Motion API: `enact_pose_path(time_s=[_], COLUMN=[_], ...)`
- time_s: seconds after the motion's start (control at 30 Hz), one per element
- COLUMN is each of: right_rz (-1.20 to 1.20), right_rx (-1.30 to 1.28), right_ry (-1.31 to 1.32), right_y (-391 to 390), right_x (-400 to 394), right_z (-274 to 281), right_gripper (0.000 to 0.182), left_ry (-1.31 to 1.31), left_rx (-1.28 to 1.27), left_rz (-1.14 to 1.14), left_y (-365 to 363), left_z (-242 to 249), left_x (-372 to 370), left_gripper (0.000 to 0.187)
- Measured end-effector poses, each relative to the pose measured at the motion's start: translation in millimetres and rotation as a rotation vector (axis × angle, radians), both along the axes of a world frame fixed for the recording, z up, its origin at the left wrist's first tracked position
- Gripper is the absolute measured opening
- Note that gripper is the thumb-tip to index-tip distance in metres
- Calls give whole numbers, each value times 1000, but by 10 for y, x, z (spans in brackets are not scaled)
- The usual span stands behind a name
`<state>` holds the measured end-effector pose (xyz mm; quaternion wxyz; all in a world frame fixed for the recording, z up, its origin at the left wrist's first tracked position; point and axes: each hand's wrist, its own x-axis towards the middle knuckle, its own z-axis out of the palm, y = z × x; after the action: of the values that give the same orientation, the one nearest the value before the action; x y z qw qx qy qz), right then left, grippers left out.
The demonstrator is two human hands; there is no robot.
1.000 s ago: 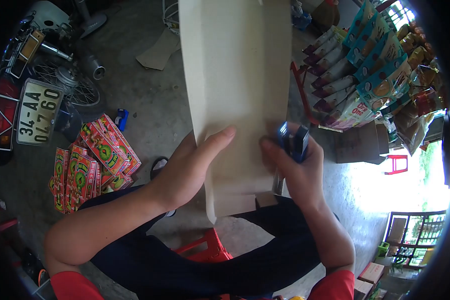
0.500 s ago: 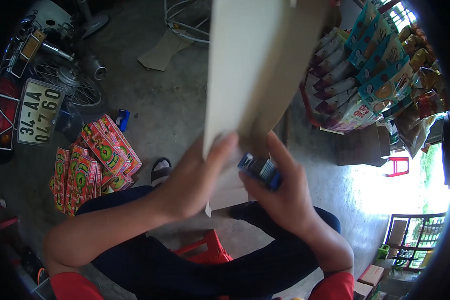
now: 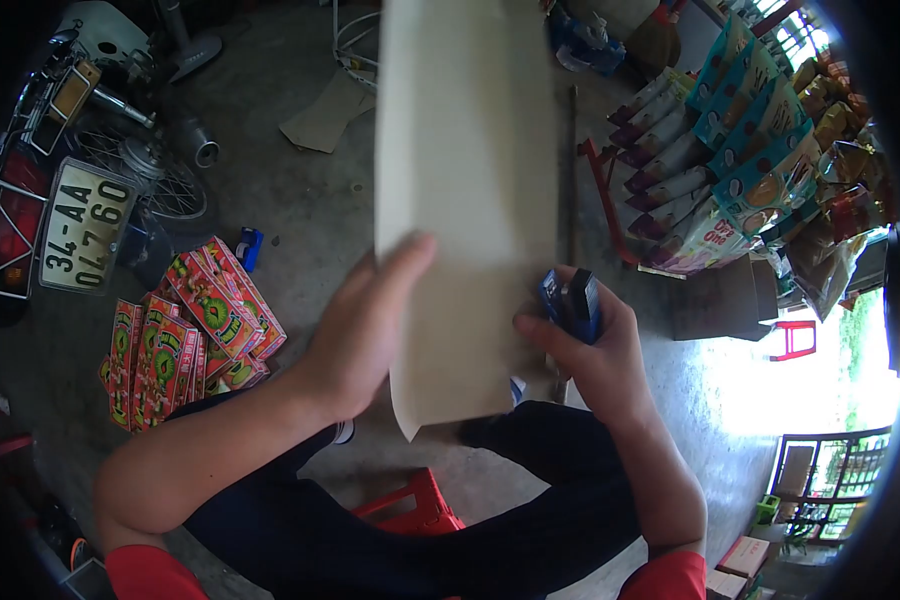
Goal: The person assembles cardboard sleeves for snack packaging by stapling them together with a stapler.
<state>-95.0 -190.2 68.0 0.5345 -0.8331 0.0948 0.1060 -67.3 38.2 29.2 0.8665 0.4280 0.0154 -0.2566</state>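
A long pale cardboard piece [image 3: 465, 200] with folded-up sides stands lengthwise in front of me, running from the top of the view down to my knees. My left hand [image 3: 355, 330] is closed on its left edge, thumb over the inner face and fingers behind. In my right hand [image 3: 600, 350] is a blue and black stapler [image 3: 582, 305], held beside the cardboard's right edge. My right thumb tip lies close to that edge.
Red printed boxes [image 3: 195, 330] lie piled on the floor at left, with a blue object [image 3: 248, 248] beside them. A motorbike [image 3: 85, 190] stands behind. Snack packets [image 3: 720, 150] hang at right. A red stool [image 3: 415, 505] is between my legs.
The cardboard has moved left and turned to show more of its inner face. My right hand has shifted right and slightly up, turning the stapler more upright.
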Motion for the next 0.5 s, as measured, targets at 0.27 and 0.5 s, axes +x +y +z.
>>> enact_pose_path(time_s=[0.27,0.5], right_rz=[114,331], right_rx=[-112,-366], right_ry=[-360,-536], right_y=[150,167], right_x=[-137,-216], right_z=[-174,-174], right_gripper=[60,78], left_ry=[72,-30], left_rx=[-55,-80], left_rz=[167,117], left_y=[97,91], left_z=[142,115], left_x=[32,13], left_gripper=[53,52])
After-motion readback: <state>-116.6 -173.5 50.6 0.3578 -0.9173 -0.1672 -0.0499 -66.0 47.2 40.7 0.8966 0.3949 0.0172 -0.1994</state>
